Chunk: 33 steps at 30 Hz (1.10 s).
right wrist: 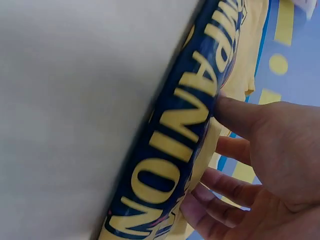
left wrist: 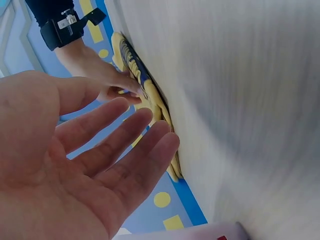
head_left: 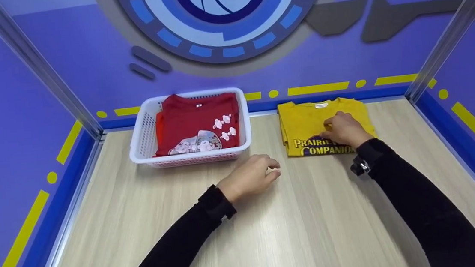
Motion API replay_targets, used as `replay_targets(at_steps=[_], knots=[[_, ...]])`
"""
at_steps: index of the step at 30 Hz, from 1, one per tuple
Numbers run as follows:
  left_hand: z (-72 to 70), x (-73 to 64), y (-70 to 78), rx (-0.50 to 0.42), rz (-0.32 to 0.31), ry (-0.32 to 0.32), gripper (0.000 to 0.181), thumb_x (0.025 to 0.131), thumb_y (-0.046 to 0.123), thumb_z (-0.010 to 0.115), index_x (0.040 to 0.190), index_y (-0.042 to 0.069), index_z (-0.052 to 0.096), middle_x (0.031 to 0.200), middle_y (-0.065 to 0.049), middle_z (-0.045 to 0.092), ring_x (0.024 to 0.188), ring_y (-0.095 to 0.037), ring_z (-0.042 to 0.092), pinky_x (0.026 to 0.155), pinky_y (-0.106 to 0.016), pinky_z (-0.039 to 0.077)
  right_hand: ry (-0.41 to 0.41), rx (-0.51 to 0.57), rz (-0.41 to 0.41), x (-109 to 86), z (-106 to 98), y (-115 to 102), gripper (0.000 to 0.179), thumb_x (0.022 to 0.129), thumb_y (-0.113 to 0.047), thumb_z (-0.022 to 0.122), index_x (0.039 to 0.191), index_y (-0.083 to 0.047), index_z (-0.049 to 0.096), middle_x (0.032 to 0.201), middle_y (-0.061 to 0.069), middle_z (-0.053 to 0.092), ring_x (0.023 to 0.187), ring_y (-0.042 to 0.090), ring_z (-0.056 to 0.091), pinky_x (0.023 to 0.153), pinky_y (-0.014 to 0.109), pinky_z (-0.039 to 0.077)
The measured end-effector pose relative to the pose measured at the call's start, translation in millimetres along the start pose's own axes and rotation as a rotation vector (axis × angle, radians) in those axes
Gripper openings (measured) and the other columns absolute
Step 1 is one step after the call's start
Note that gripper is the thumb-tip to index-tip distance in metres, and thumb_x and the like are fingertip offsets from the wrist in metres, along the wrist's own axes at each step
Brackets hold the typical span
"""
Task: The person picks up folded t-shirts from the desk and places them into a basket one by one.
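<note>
A folded yellow T-shirt (head_left: 301, 123) with dark lettering lies flat on the table at the back right. My right hand (head_left: 344, 130) is over its right part, thumb and fingertips touching the cloth; in the right wrist view the hand (right wrist: 280, 155) has its fingers spread along the fabric, without a fold gripped between them. In front of the basket, my left hand (head_left: 252, 175) hovers over the table with fingers loosely bent and nothing in it. The left wrist view shows its palm (left wrist: 65, 165) bare, with the yellow shirt (left wrist: 150, 100) beyond.
At the back left stands a white plastic basket (head_left: 135, 149) holding a folded dark red T-shirt (head_left: 189, 120) with a pink and white print, over an orange-red cloth (head_left: 160, 131). Blue panels (head_left: 61, 41) wall in the wooden table (head_left: 272, 233) behind and at both sides.
</note>
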<state>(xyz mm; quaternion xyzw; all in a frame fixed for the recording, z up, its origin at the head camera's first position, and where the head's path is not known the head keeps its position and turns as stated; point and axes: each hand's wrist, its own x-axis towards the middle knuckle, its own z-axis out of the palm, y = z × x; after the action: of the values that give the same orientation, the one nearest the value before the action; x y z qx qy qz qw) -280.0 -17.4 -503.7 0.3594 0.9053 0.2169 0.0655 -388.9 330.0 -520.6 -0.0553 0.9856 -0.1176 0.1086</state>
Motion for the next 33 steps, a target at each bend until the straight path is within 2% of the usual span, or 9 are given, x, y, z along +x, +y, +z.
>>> replay_targets(at_steps=[5, 11, 14, 17, 19, 23, 27, 30, 33], knots=[[-2.1, 10.9, 2.5, -0.010, -0.040, 0.011, 0.036, 0.112, 0.031, 0.063, 0.137, 0.010, 0.077, 0.132, -0.008, 0.080, 0.125, -0.024, 0.075, 0.111, -0.039, 0.058, 0.008, -0.017, -0.019, -0.8, 6.5, -29.5, 0.057, 0.106, -0.040, 0.075, 0.144, 0.003, 0.070, 0.134, 0.029, 0.061, 0.114, 0.039, 0.056, 0.107, 0.057, 0.051], [-3.9, 33.3, 1.9, 0.104, -0.162, 0.030, 0.042, 0.111, 0.038, 0.066, 0.145, 0.015, 0.073, 0.136, -0.005, 0.076, 0.123, -0.023, 0.071, 0.106, -0.041, 0.060, 0.054, -0.044, -0.091, -4.4, 19.3, -67.6, 0.053, 0.104, -0.041, 0.077, 0.136, 0.000, 0.075, 0.129, 0.027, 0.065, 0.110, 0.038, 0.062, 0.102, 0.055, 0.056], [1.2, 45.7, -0.8, 0.171, -0.233, 0.030, 0.048, 0.111, 0.039, 0.064, 0.151, 0.012, 0.068, 0.146, -0.010, 0.070, 0.134, -0.028, 0.066, 0.116, -0.042, 0.055, 0.064, -0.063, -0.123, -8.1, 26.7, -85.3, 0.050, 0.104, -0.042, 0.077, 0.132, -0.001, 0.077, 0.126, 0.025, 0.066, 0.109, 0.037, 0.063, 0.100, 0.054, 0.057], [10.1, 55.2, -4.4, 0.228, -0.280, -0.009, 0.056, 0.113, 0.039, 0.060, 0.159, 0.007, 0.059, 0.163, -0.017, 0.057, 0.151, -0.037, 0.053, 0.131, -0.045, 0.040, 0.076, -0.062, -0.149, -12.7, 33.5, -98.0, 0.046, 0.103, -0.042, 0.079, 0.125, -0.002, 0.079, 0.120, 0.023, 0.067, 0.105, 0.036, 0.062, 0.097, 0.052, 0.057], [16.2, 59.0, -6.4, 0.256, -0.298, -0.039, 0.058, 0.113, 0.040, 0.058, 0.160, 0.006, 0.056, 0.166, -0.019, 0.053, 0.154, -0.039, 0.049, 0.134, -0.046, 0.037, 0.085, -0.069, -0.175, -14.6, 36.5, -102.6, 0.044, 0.102, -0.042, 0.079, 0.121, -0.002, 0.080, 0.117, 0.023, 0.068, 0.104, 0.036, 0.063, 0.095, 0.051, 0.058], [22.7, 63.1, -8.9, 0.287, -0.321, -0.051, 0.053, 0.113, 0.041, 0.058, 0.153, 0.006, 0.062, 0.156, -0.015, 0.060, 0.144, -0.036, 0.055, 0.127, -0.044, 0.044, 0.064, 0.009, -0.200, -12.8, 32.8, -100.8, 0.042, 0.104, -0.037, 0.077, 0.126, -0.002, 0.080, 0.120, 0.023, 0.074, 0.105, 0.036, 0.066, 0.098, 0.052, 0.058], [21.0, 67.2, -10.4, 0.265, -0.339, -0.032, 0.051, 0.113, 0.039, 0.060, 0.151, 0.005, 0.064, 0.151, -0.016, 0.062, 0.140, -0.036, 0.057, 0.124, -0.044, 0.045, 0.040, 0.167, -0.147, -6.3, 18.4, -84.1, 0.039, 0.108, -0.025, 0.071, 0.137, 0.000, 0.075, 0.131, 0.025, 0.076, 0.117, 0.038, 0.069, 0.108, 0.057, 0.057], [18.1, 71.8, -12.5, 0.243, -0.346, -0.044, 0.055, 0.114, 0.033, 0.056, 0.159, 0.002, 0.055, 0.162, -0.020, 0.055, 0.150, -0.040, 0.052, 0.132, -0.047, 0.038, 0.050, 0.134, -0.116, -2.1, 8.4, -65.9, 0.038, 0.108, -0.020, 0.069, 0.139, 0.002, 0.073, 0.132, 0.029, 0.072, 0.122, 0.043, 0.066, 0.110, 0.060, 0.054], [15.2, 75.9, -16.1, 0.251, -0.355, -0.089, 0.057, 0.116, 0.030, 0.052, 0.164, 0.000, 0.048, 0.168, -0.024, 0.048, 0.156, -0.041, 0.048, 0.137, -0.049, 0.032, 0.011, 0.042, -0.103, 2.6, 4.8, -52.2, 0.043, 0.109, -0.023, 0.070, 0.143, 0.002, 0.070, 0.139, 0.029, 0.064, 0.130, 0.045, 0.061, 0.117, 0.062, 0.050]])
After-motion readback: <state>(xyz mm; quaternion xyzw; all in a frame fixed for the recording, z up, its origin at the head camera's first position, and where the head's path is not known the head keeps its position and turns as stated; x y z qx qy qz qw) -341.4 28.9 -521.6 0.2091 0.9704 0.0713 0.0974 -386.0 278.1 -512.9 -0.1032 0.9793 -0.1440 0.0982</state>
